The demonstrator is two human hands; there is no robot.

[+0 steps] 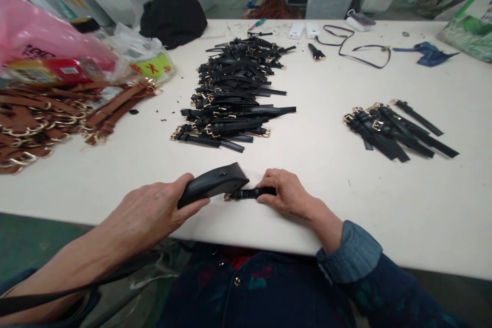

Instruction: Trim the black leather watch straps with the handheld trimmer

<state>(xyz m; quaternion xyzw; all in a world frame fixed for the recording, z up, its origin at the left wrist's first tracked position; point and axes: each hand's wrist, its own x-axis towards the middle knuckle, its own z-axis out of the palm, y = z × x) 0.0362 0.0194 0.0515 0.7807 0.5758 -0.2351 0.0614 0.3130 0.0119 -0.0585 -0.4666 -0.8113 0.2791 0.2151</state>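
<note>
Black tool [213, 184]: 1, in the left hand [161, 207], grip wrapped round its body; its broad head, angled to the right, overlaps the strap below in view; contact cannot be told.
Strap [248, 193]: 1, black, lying near the front edge of the worktop [315, 164], buckle [227, 197] to the left; the right hand [284, 192] has it in its grip, pinched between thumb and fingers.
Strap pile [230, 92]: black, gold-buckled, in a long heap at centre, beyond the hands.
Strap group [400, 130]: black, fanned out at right, buckles away from the person.
Loose strap [315, 52]: 1, black, at the back, near a dark cord [348, 41].
Brown straps [111, 110]: heaped at left, with metal rings, in front of a pink bag [42, 31].
Cap [172, 18]: 1, black, at the back left.
Blue cloth [430, 54]: 1, crumpled, at the back right.
Green bag [472, 25]: 1, at the far right edge.
</note>
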